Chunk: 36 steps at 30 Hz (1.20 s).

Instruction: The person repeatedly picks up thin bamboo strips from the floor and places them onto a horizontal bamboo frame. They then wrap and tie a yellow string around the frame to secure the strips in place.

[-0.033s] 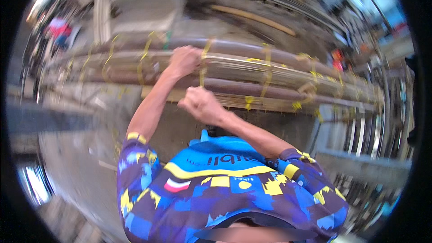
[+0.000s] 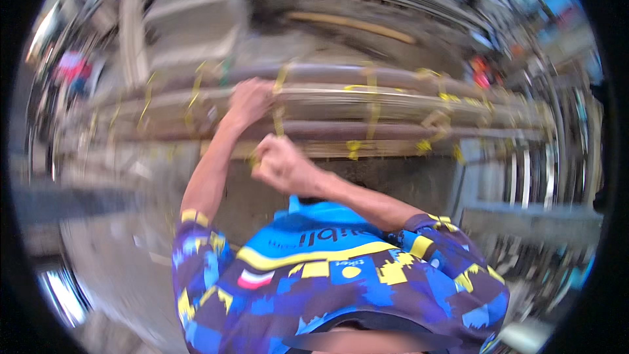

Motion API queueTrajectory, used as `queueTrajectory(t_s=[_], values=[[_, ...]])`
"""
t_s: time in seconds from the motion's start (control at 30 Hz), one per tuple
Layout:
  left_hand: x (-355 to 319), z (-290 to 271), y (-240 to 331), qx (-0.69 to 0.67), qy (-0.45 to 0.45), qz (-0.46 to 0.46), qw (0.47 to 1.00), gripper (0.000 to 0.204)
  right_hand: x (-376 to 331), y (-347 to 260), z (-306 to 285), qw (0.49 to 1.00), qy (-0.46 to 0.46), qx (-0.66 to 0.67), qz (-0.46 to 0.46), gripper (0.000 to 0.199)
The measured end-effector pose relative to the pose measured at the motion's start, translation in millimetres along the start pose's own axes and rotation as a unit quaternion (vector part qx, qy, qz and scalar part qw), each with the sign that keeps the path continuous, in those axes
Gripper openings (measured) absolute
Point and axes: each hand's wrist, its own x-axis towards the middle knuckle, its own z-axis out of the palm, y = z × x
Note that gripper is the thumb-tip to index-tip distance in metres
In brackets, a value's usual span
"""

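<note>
Yellow tie (image 2: 278, 118): cinching step, I reckon; next move called for tension, then a knot.
Long bundle (image 2: 327, 105): ran left to right, under the left hand (image 2: 252, 101), just beyond the right hand (image 2: 285, 165).
Left hand: just left of the tie; too blurry to tell its grip.
Right hand: balled up, near side, seemingly round the tie's end.
</note>
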Motion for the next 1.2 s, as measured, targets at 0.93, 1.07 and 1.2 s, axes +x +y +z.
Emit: queueTrajectory(t_s=[0.93,1.07,1.2], values=[[360,238,522,-0.091,-0.079,0.063,0.991,0.028,-317,79,-534,0.727,0.277,-0.498,0.384,0.042],[352,240,515,-0.118,-0.091,0.015,0.989,0.019,-326,53,-575,0.852,0.214,-0.431,0.207,0.023],[349,230,524,-0.118,-0.103,-0.012,0.988,0.017,-297,35,-619,0.925,0.231,0.289,0.088,0.03]])
